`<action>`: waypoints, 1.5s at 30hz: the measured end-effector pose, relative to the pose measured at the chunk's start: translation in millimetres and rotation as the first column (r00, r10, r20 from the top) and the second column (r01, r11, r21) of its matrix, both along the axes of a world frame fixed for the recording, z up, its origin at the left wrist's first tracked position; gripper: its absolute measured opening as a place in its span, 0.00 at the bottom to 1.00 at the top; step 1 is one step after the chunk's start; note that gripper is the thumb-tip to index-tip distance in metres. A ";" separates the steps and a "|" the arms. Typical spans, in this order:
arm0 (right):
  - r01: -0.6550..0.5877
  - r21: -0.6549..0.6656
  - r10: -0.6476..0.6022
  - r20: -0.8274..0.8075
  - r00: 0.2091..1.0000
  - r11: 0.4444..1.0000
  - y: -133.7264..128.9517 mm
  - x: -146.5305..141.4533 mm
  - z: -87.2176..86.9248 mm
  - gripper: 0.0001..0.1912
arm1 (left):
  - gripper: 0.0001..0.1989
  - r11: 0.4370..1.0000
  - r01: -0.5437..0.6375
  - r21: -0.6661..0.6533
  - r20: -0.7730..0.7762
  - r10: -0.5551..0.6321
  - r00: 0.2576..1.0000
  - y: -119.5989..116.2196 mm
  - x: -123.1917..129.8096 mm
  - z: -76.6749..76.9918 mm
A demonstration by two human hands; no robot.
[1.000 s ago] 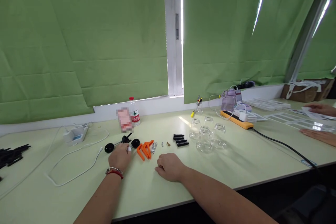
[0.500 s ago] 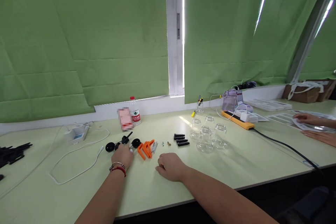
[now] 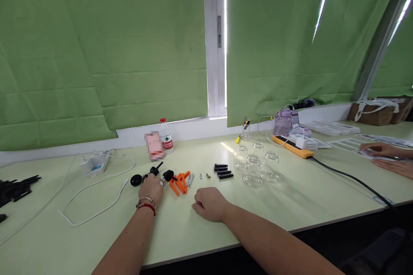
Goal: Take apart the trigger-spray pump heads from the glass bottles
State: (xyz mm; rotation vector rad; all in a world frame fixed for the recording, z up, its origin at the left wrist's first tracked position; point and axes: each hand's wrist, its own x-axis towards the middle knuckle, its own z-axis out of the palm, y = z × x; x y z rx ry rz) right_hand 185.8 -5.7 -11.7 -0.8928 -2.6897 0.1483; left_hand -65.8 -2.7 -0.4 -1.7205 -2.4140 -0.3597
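Observation:
My left hand [image 3: 151, 190] reaches into a small group of black plastic parts, its fingers curled down and partly hidden behind the hand. By its thumb is a black part with a broad head [image 3: 168, 175], tilted. Another black part with a stem [image 3: 155, 170] rises past the fingertips, and a round black piece [image 3: 136, 180] lies to the left. My right hand [image 3: 209, 204] rests on the table as a loose fist, with nothing visible in it. Between the hands lie several orange angled handles [image 3: 179, 183], thin metal rods [image 3: 190, 180] and tiny metal hardware [image 3: 208, 176].
Small black cylindrical pieces [image 3: 223, 171] and several glass jars [image 3: 252, 172] stand right of centre. Behind are a water bottle [image 3: 167, 139] and an orange power strip [image 3: 293, 146]. A white cable [image 3: 97, 212] curls at left. Another person's hands [image 3: 383, 150] handle sheets at far right.
The broad-headed black part beside my left thumb has turned, now showing a stem toward the orange handles. My right hand stays put. The other person's hand has shifted slightly.

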 end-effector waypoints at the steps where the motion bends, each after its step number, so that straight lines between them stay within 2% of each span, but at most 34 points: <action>1: -0.002 0.002 0.002 0.001 1.000 1.000 0.1 0.0 -0.2 0.14 | 0.19 1.000 0.008 0.008 0.006 -0.008 1.000 -0.5 0.1 1.0; 6: 0.000 0.011 0.000 0.012 1.000 1.000 -0.5 0.3 0.6 0.14 | 0.19 0.995 0.068 0.074 0.034 -0.071 0.997 -3.1 -1.0 4.0; 11: 0.002 0.004 -0.002 0.005 1.000 1.000 0.5 0.7 0.1 0.14 | 0.18 0.968 0.074 0.242 0.131 -0.108 0.985 -3.8 -2.7 -0.2; 14: 0.000 -0.009 0.000 -0.008 1.000 1.000 1.3 0.4 -0.4 0.13 | 0.16 0.923 0.075 0.378 0.223 -0.169 0.960 -5.7 -1.9 -0.7; 16: -0.001 -0.015 0.001 -0.025 1.000 1.000 1.1 0.2 -0.3 0.13 | 0.13 0.863 0.097 0.496 0.286 -0.268 0.920 -7.9 0.3 1.7; 18: -0.002 -0.033 0.000 -0.051 0.999 0.999 0.8 0.4 -0.3 0.13 | 0.10 0.809 0.103 0.579 0.374 -0.376 0.848 -10.4 5.0 6.0; 20: 0.004 -0.080 -0.012 -0.104 0.994 0.997 1.1 1.0 -1.2 0.13 | 0.09 0.807 0.087 0.584 0.514 -0.451 0.730 -13.0 13.2 11.6; 23: 0.010 -0.248 -0.081 -0.281 0.956 0.969 4.8 2.4 -4.9 0.12 | 0.08 0.832 0.154 0.532 0.716 -0.540 0.443 -17.3 32.6 21.0; 25: -0.046 -0.397 -0.137 -0.420 0.897 0.917 9.2 3.1 -8.1 0.11 | 0.08 0.825 0.224 0.519 0.775 -0.565 0.284 -21.0 48.6 27.4; 27: -0.157 -0.509 -0.165 -0.531 0.831 0.847 14.0 3.7 -10.7 0.14 | 0.08 0.803 0.309 0.509 0.810 -0.569 0.145 -25.4 64.8 32.5; 29: -0.275 -0.559 -0.165 -0.612 0.774 0.783 17.6 4.6 -11.7 0.16 | 0.09 0.788 0.351 0.505 0.837 -0.546 0.023 -29.4 78.9 35.0; 32: -0.367 -0.563 -0.156 -0.675 0.721 0.740 20.3 6.3 -11.0 0.18 | 0.09 0.764 0.350 0.541 0.838 -0.526 -0.148 -32.0 92.0 31.7; 35: -0.392 -0.574 -0.168 -0.691 0.703 0.719 20.8 6.9 -10.1 0.20 | 0.09 0.779 0.338 0.528 0.848 -0.468 -0.247 -30.9 93.7 23.3; 39: -0.422 -0.626 -0.223 -0.694 0.684 0.656 21.3 5.5 -8.8 0.19 | 0.09 0.769 0.367 0.523 0.850 -0.441 -0.288 -32.0 82.7 18.7; 41: -0.434 -0.673 -0.301 -0.692 0.656 0.600 22.7 5.7 -7.3 0.19 | 0.16 0.761 0.402 0.509 0.859 -0.424 -0.286 -35.0 74.1 21.7; 43: -0.434 -0.713 -0.389 -0.679 0.623 0.550 24.8 7.5 -5.4 0.19 | 0.27 0.737 0.440 0.514 0.856 -0.411 -0.313 -38.6 64.8 26.1; 45: -0.412 -0.732 -0.440 -0.665 0.603 0.542 27.2 10.4 -3.7 0.19 | 0.33 0.695 0.493 0.523 0.851 -0.387 -0.356 -41.5 56.7 29.2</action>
